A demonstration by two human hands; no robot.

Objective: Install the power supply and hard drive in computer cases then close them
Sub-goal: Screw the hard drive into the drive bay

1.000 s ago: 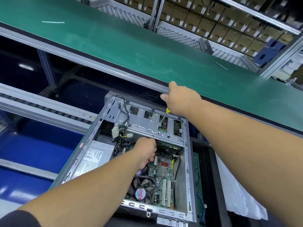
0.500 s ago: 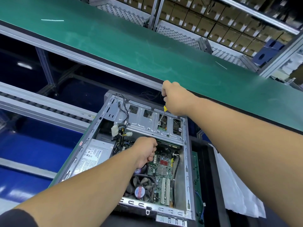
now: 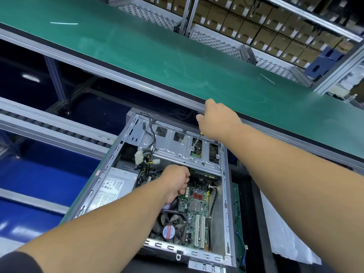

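**Open computer case, side panel off, two hands inside**

Computer case (image 3: 226, 194): grey metal, lying on its side with the open face up, set just below the near edge of the green conveyor belt (image 3: 177, 56).

Power supply (image 3: 112, 190): silver box with a white printed label, seated in the case's left near corner.

Drive bracket (image 3: 177, 152): pressed silver plate spanning the far end of the case, with cut-outs; a green board shows through one of them.

Screwdriver (image 3: 196, 143): thin metal shaft with a scrap of yellow handle showing; tip down on the bracket beside the green cut-out.

Right hand (image 3: 216, 119): fingers curled round the screwdriver handle, held over the case's far edge.

Left hand (image 3: 176, 183): closed into a fist in the middle of the case, just under the bracket's near edge; what it grips, if anything, is hidden by the fist.

Cable bundle (image 3: 146, 160): black, yellow and white-plugged wires hanging at the bracket's left end.

Circuit board (image 3: 197, 205): green, on the case floor, with white slots.

Fan (image 3: 169, 231): black, round red-and-blue sticker, near end of the case.

White sheet (image 3: 285, 233): lying right of the case.

Cardboard boxes (image 3: 275, 32): stacked on racks beyond the belt.
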